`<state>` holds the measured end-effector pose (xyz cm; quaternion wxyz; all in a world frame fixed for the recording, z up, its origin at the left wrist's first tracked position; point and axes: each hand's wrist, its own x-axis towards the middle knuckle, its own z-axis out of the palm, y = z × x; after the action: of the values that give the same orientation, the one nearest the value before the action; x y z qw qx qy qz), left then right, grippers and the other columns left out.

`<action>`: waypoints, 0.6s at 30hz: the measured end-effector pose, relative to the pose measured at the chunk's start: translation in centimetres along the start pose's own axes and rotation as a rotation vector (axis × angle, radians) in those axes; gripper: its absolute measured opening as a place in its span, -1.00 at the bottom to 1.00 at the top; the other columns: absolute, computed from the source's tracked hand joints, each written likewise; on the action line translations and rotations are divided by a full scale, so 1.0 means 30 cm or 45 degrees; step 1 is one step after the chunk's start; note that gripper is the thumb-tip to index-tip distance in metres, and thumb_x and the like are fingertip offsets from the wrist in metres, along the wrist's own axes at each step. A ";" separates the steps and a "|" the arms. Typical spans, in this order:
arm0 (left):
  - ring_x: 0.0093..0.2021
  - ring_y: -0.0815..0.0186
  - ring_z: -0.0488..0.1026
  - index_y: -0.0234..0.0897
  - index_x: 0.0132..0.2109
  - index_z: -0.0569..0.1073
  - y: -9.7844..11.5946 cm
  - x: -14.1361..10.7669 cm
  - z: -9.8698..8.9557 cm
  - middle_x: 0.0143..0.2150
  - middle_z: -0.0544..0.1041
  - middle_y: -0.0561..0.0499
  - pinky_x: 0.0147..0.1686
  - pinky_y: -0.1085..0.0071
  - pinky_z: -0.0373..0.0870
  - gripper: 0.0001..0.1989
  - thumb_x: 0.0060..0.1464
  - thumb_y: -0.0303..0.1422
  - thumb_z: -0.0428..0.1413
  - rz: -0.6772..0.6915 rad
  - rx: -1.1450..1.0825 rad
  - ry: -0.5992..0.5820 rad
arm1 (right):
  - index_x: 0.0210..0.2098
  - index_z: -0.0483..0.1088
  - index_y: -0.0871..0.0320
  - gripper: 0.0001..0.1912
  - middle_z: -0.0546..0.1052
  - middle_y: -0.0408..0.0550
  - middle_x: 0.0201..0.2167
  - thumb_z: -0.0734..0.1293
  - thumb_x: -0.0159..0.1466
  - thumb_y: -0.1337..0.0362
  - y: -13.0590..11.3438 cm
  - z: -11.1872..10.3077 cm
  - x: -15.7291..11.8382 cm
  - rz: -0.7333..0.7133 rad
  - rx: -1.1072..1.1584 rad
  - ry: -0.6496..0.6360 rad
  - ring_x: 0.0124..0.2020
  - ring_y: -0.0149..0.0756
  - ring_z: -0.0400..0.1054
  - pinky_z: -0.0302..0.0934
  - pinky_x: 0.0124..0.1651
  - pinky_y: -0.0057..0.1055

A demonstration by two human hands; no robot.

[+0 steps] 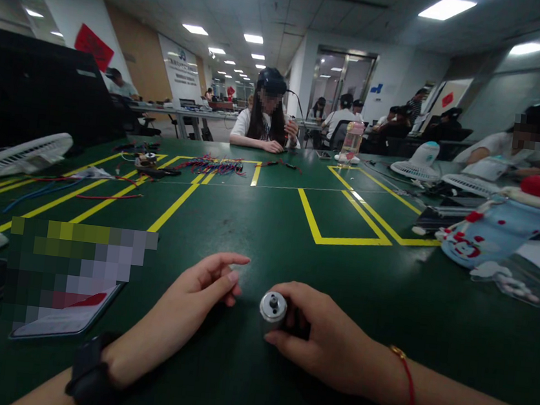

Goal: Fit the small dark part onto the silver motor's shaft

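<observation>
My right hand (316,334) grips a small motor (272,305), a silver metal cylinder with a short central shaft and small holes on its top face. The motor is upright, with the thumb and index finger around its right side; whether its base touches the green table is hard to tell. To its left, my left hand (209,283) hovers with the index finger stretched out and the other fingers loosely bent. Nothing is in that hand, and a gap separates it from the motor.
Yellow tape (353,242) marks the green table (248,226). Coloured wires (213,165) lie further back. A blue cup (491,231) and small white fans (415,164) stand at right. On the left are a plastic-covered card (66,316) and another fan (25,152). A person (267,118) sits opposite.
</observation>
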<state>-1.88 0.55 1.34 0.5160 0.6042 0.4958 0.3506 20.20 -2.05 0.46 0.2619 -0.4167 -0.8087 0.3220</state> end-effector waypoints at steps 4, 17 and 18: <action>-0.13 0.26 0.43 -0.09 -0.02 0.45 0.035 -0.022 0.019 -0.20 0.51 0.06 -0.11 0.35 0.30 -0.77 0.23 -0.23 0.01 0.110 0.118 -0.092 | -0.07 0.31 0.10 -0.66 0.42 -0.11 -0.25 0.38 0.16 0.32 0.000 0.000 0.000 -0.022 0.015 -0.004 -0.35 -0.35 0.27 0.18 -0.32 -0.42; -0.13 0.26 0.43 -0.14 -0.19 0.53 0.080 -0.032 0.059 -0.17 0.51 0.05 -0.11 0.36 0.35 -0.86 0.20 -0.31 0.07 0.457 0.460 -0.188 | -0.09 0.30 0.11 -0.69 0.39 -0.14 -0.28 0.37 0.18 0.33 -0.002 -0.001 0.003 -0.064 -0.006 -0.019 -0.35 -0.36 0.26 0.17 -0.32 -0.42; -0.14 0.27 0.43 -0.15 -0.21 0.54 0.081 -0.031 0.061 -0.18 0.51 0.04 -0.12 0.37 0.35 -0.86 0.20 -0.32 0.07 0.465 0.465 -0.185 | -0.09 0.30 0.10 -0.69 0.39 -0.14 -0.28 0.37 0.18 0.33 -0.002 -0.001 0.003 -0.063 -0.007 -0.023 -0.35 -0.36 0.26 0.17 -0.31 -0.42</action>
<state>0.16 -0.78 3.38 0.3608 0.7902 0.3952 0.2985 20.13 -1.99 0.53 0.2613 -0.3944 -0.8220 0.3170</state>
